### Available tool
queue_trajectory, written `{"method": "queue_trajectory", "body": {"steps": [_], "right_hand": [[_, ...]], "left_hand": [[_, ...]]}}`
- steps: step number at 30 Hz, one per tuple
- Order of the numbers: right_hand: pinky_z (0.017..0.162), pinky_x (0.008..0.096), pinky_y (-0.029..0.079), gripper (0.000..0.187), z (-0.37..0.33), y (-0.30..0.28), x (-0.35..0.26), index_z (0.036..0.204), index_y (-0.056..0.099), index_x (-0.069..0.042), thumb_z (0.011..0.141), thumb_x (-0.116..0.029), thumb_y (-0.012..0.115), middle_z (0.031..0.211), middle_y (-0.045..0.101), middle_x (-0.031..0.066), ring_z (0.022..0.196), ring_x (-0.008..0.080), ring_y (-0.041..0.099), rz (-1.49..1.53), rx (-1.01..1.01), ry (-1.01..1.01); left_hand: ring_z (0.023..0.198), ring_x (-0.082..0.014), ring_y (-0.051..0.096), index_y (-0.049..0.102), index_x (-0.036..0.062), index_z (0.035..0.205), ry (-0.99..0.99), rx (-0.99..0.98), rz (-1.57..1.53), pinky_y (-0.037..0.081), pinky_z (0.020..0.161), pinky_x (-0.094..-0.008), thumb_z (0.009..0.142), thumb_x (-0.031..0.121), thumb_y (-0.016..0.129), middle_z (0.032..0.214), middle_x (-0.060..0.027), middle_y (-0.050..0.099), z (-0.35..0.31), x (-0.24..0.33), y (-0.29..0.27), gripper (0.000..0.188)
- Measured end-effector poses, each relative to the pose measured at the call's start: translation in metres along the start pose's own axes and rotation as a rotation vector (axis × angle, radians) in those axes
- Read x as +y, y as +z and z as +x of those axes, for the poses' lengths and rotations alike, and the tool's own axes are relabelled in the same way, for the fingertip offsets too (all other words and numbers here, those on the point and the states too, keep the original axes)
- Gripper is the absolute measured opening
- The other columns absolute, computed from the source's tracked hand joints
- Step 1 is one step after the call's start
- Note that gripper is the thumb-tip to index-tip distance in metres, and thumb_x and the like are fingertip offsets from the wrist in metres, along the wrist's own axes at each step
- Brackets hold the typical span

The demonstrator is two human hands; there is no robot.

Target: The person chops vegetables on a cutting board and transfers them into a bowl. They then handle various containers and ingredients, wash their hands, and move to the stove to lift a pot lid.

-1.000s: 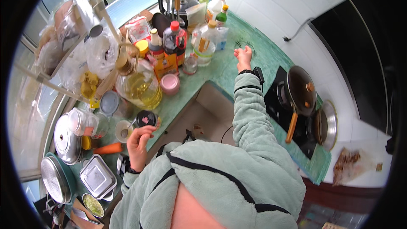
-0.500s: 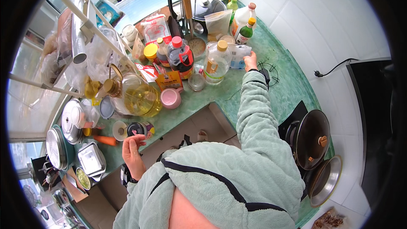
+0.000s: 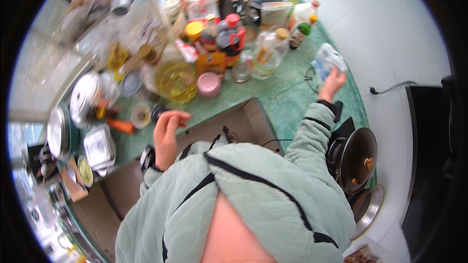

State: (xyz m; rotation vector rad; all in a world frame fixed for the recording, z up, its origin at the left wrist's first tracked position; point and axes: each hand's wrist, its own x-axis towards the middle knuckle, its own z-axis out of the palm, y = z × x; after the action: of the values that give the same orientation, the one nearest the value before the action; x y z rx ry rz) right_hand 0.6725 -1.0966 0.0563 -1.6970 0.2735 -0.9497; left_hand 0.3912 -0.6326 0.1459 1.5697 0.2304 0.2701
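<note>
My right hand is raised over the green counter at the right and grips a clear plastic bag with blue on it. My left hand hovers empty, fingers curled and apart, above the near counter edge, just right of a small dark cup. Both arms are in pale green fleece sleeves. A pink lidded jar and a big jug of yellow oil stand beyond the left hand.
Several sauce bottles and jars crowd the back of the counter. A dark wok sits on the stove at the right, a steel lid beside it. Steel pots, a square tin and a carrot lie at the left.
My right hand has lifted away from the bottles and moved right, now holding the clear bag. My left hand has risen slightly. The view has swung left.
</note>
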Motion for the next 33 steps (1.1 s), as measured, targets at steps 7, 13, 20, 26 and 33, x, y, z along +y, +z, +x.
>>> {"method": "queue_trajectory", "body": {"steps": [7,13,20,26,33], "right_hand": [[0.088,0.0297,0.044,0.020,-0.127,-0.025,-0.173,0.112,0.060,0.002,0.094,-0.005,0.055,0.109,0.063,0.0074,0.098,0.0145,0.057,0.440,-0.268,0.157],[0.094,0.0287,0.043,0.029,-0.295,0.040,-0.266,0.123,0.057,0.000,0.095,-0.006,0.056,0.116,0.062,0.0064,0.106,0.0141,0.056,0.588,-0.856,0.299],[0.086,0.0254,0.046,0.022,-0.457,0.095,-0.333,0.116,0.060,-0.001,0.095,-0.006,0.056,0.107,0.064,0.0026,0.094,0.0106,0.058,0.678,-1.355,0.374],[0.093,0.0295,0.043,0.035,-0.541,0.135,-0.339,0.126,0.050,-0.003,0.096,-0.019,0.058,0.117,0.058,0.0037,0.106,0.0133,0.055,0.846,-1.533,0.513],[0.099,0.0399,0.046,0.043,-0.615,0.113,-0.359,0.136,0.040,-0.007,0.097,-0.021,0.054,0.135,0.049,0.0067,0.120,0.0228,0.053,0.870,-2.134,0.994]], "left_hand": [[0.097,-0.0154,0.060,0.058,0.0017,0.109,0.017,-0.203,-0.085,0.048,0.084,-0.0277,0.095,0.008,0.056,0.104,-0.0061,0.065,-0.022,-0.012,-0.056,0.015],[0.131,-0.0220,0.038,0.040,0.0085,0.138,0.334,-0.188,0.175,0.034,0.103,-0.0349,0.077,0.023,0.078,0.143,-0.0076,0.041,-0.057,-0.007,-0.122,0.073],[0.091,-0.0147,0.052,0.061,0.0057,0.113,0.053,0.051,0.161,0.043,0.079,-0.0279,0.082,0.012,0.073,0.106,-0.0031,0.061,-0.122,0.004,-0.225,0.034],[0.070,-0.0045,0.049,0.063,0.0010,0.100,0.111,0.483,-0.090,0.042,0.062,-0.0215,0.089,0.007,0.063,0.079,0.0014,0.060,-0.170,0.009,-0.283,0.013],[0.094,-0.0071,0.058,0.058,0.0014,0.118,0.231,0.734,-0.457,0.046,0.080,-0.0221,0.093,0.004,0.056,0.104,0.0003,0.064,-0.194,0.025,-0.295,0.025]]}}
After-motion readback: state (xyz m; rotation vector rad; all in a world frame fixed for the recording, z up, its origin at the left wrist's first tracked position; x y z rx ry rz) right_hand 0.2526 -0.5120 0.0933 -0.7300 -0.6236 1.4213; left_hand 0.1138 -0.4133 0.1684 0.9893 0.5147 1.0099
